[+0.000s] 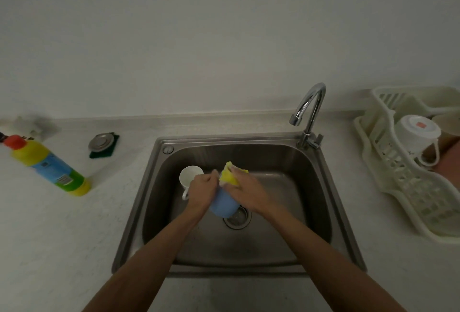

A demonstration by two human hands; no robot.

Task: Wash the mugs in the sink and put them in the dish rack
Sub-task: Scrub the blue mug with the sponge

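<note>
Dim, flat light is falling on a plain pale wall (199, 25) that is filling the upper half of the view, while below a low upstand (199, 119) a pale speckled countertop (49, 237) is carrying a red-capped yellow bottle (49, 164) at far left and a round metal lid (100, 141) resting on a green pad (109, 152).

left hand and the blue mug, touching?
Touching. Head view: left hand grips the blue mug, no gap; right hand holds the yellow sponge.

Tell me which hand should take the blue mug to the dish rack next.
Left, probably: the left hand grips the blue mug, while the right hand holds the yellow sponge. The dish rack stands to the right, so it must cross over.
</note>
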